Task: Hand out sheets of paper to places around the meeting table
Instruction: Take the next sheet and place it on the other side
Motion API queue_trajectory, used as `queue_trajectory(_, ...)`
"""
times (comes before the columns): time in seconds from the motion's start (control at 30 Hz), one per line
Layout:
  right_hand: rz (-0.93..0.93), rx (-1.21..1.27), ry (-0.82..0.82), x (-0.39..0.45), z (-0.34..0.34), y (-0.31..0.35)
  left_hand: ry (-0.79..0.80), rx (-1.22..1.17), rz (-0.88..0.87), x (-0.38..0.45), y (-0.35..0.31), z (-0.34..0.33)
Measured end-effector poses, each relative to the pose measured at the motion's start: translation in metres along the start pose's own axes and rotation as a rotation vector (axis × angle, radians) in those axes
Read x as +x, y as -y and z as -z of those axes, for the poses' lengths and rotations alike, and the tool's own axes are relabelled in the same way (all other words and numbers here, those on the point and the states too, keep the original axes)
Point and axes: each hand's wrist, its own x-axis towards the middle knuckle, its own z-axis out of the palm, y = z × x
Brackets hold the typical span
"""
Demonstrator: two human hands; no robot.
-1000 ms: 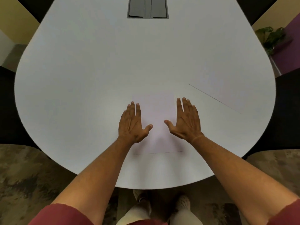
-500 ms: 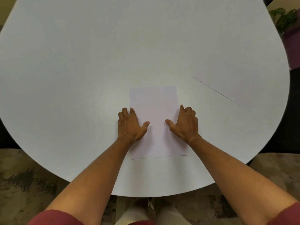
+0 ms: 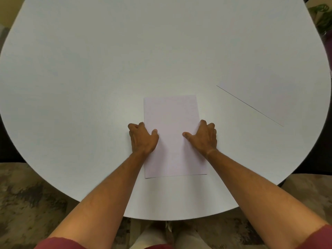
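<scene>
Left hand (image 3: 142,139): the grip sits at the left long edge of a sheet of paper (image 3: 172,123). Its fingers are curled, knuckles raised, with the thumb lying on top of the sheet and the fingertips down at or just off the paper's edge. Whether those fingertips have gone under the edge cannot be told.

Right hand (image 3: 204,136): the grip mirrors this at the right long edge. The thumb rests flat on the paper, pointing inward, and the curled fingers bear down on the edge. Both grips therefore hold the sheet between thumb and bent fingers, each at about the middle of its side.

The sheet is pale, blank and in portrait position, lying flat on the white counter (image 3: 89,87) directly before the person, near the counter's front rim. Its near edge casts a thin dark line on the surface.

A second sheet (image 3: 273,90) lies flat further to the right, turned at an angle, well apart from the first. It is almost the colour of the counter, and only its near edge shows clearly.

Beyond the counter: mottled carpet (image 3: 27,194) below, dark red sleeves (image 3: 59,243) at the bottom corners, and green plant leaves (image 3: 321,17) at upper right.
</scene>
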Motion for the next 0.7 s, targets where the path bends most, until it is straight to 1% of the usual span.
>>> queue_trajectory(0.23, 0.003, 0.092, -0.034, 0.0004, 0.0021, -0.0006, -0.014, -0.022, -0.005, -0.0037, -0.0035, 0.0033)
queue_trajectory(0.43, -0.012, 0.168, -0.119, -0.0013, 0.0038, 0.0010, -0.007, -0.015, -0.014, -0.0048, -0.0023, 0.0025)
queue_trajectory(0.57, -0.010, 0.276, -0.166, -0.0001, 0.0034, 0.0031, -0.013, -0.020, -0.012, -0.0027, 0.0013, 0.0036)
queue_trajectory(0.7, -0.051, 0.386, -0.156, 0.0014, 0.0040, 0.0046, -0.088, -0.093, -0.012, 0.0012, 0.0010, 0.0032)
